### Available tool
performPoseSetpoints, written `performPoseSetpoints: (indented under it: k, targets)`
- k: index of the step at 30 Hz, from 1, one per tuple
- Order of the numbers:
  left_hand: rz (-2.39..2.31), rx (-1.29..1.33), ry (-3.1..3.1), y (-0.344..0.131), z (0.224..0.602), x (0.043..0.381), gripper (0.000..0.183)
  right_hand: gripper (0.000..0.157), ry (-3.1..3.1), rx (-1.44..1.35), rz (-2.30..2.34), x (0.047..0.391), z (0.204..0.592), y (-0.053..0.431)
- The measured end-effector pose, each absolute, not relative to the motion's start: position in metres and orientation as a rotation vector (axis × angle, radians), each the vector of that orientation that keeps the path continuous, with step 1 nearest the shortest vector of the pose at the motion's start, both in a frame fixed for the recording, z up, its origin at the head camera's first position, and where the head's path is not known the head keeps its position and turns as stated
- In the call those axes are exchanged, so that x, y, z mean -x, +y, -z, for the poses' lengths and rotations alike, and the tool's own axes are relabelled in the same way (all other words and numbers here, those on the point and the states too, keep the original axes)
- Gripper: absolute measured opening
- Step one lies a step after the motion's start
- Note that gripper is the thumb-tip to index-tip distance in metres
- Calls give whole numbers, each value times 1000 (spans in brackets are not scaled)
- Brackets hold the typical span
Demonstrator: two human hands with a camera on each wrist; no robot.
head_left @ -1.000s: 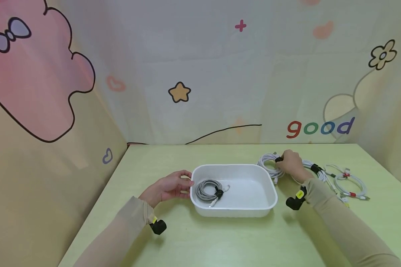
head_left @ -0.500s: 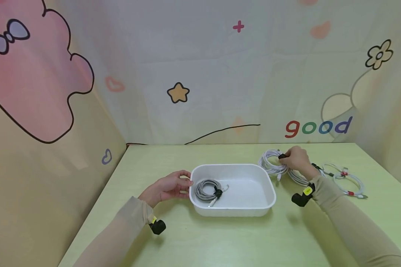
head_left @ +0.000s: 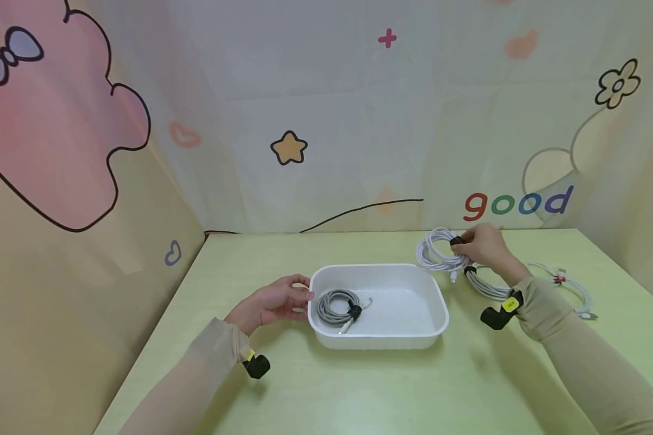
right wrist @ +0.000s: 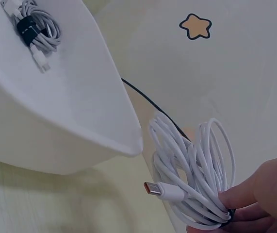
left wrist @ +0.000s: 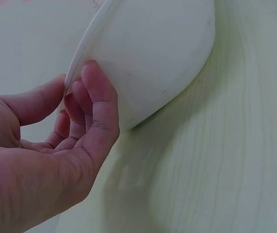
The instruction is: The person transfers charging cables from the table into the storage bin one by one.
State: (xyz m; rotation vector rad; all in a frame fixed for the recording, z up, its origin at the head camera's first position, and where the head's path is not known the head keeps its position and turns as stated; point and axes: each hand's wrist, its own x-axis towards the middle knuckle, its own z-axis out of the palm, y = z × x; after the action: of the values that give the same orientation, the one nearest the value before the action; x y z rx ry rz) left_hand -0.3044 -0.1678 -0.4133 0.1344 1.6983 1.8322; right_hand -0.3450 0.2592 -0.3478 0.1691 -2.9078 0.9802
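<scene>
My left hand (head_left: 274,304) pinches the left rim of a white plastic tub (head_left: 378,342), thumb at the rim and fingers curled against its outer wall in the left wrist view. A grey coiled cable (head_left: 333,309) with a black strap lies inside the tub's left part. Beyond the tub's right back corner, my right hand (head_left: 488,246) pinches a white coiled cable (head_left: 434,251) at its black strap. That coil hangs raised off the table, and its USB-C plug (right wrist: 170,191) points toward the tub in the right wrist view.
Another coiled cable (head_left: 487,287) with a black strap lies on the table under my right forearm, partly hidden. Farther right is a white cable with red ties (head_left: 577,290), also partly covered by the arm. A printed cloth backdrop (head_left: 348,121) stands behind the table.
My right hand has lifted the white coiled cable up off the table, moving slightly right and away. The left hand and tub have stayed in place.
</scene>
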Motion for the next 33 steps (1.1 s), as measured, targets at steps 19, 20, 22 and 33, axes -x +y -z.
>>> performPoseSetpoints:
  k: [19, 20, 22, 33]
  targets:
    - [-1844, -145, 1671, -168, 412, 304, 25, 35, -3011, -295, -1068, 324, 332, 209]
    - [-1844, -143, 1670, -168, 412, 304, 25, 35, -3020, -293, -1068, 323, 332, 206]
    - [-1844, -139, 1672, -168, 412, 304, 24, 34, -3034, -300, -1074, 320, 333, 201]
    - [-1847, -135, 1673, -168, 414, 304, 25, 30, -3054, -423, -1108, 308, 347, 177]
